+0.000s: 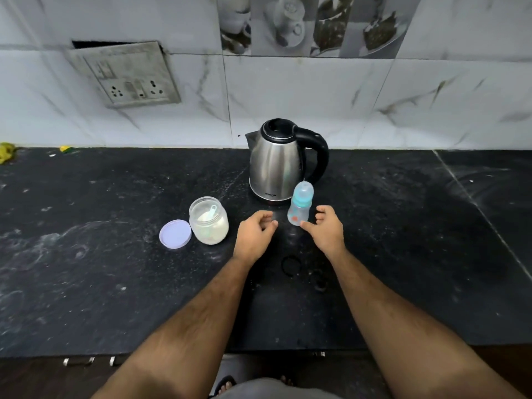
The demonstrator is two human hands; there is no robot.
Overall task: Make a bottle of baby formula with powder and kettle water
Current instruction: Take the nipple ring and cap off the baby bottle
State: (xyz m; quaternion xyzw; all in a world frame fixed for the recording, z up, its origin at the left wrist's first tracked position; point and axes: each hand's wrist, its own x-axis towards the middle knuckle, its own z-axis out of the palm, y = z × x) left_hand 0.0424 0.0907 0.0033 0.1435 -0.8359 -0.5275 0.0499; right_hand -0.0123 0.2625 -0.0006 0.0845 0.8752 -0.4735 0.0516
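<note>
A baby bottle point(300, 208) with a teal collar and clear cap stands upright on the black counter point(115, 254), just in front of a steel kettle point(276, 162) with a black handle. My right hand point(326, 228) is beside the bottle's base, fingers curled apart, the thumb tip touching or nearly touching it. My left hand point(254, 231) hovers to the bottle's left, loosely curled and empty. An open glass jar point(208, 220) of white powder with a scoop inside stands further left. Its lilac lid point(175, 234) lies flat beside it.
A tiled wall rises behind the kettle, with a loose socket panel point(126, 76) at upper left. Yellow scraps point(7, 152) lie at the counter's far left edge. The counter's front edge runs near my body.
</note>
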